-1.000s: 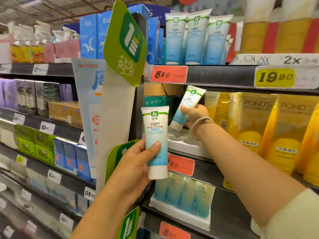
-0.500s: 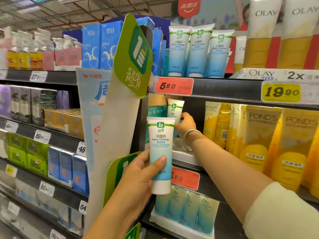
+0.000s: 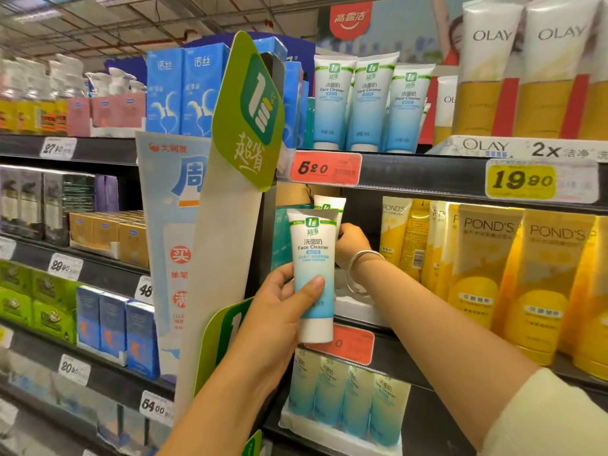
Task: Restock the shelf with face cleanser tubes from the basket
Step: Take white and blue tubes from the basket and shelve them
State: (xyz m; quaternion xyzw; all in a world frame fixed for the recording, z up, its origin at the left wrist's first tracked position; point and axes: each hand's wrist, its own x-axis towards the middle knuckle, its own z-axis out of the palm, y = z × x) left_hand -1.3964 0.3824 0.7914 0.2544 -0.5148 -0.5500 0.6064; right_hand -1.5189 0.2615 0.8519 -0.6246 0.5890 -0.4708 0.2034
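One tube is being set on the middle shelf while a second is held ready.

The right hand (image 3: 350, 241) is reached into the middle shelf (image 3: 358, 309) and is closed around a tube at the back (image 3: 329, 205), which is stood upright, cap down, just left of the yellow tubes (image 3: 487, 274); whether it is already resting on the shelf cannot be told. A second tube (image 3: 312, 274) is pinched between thumb and fingers of the left hand (image 3: 283, 304), cap down, in front of the shelf edge. The basket is not seen. Placing appears to be the step in hand. Next, the back tube would need to be released standing, and the second tube set beside it, label outward.
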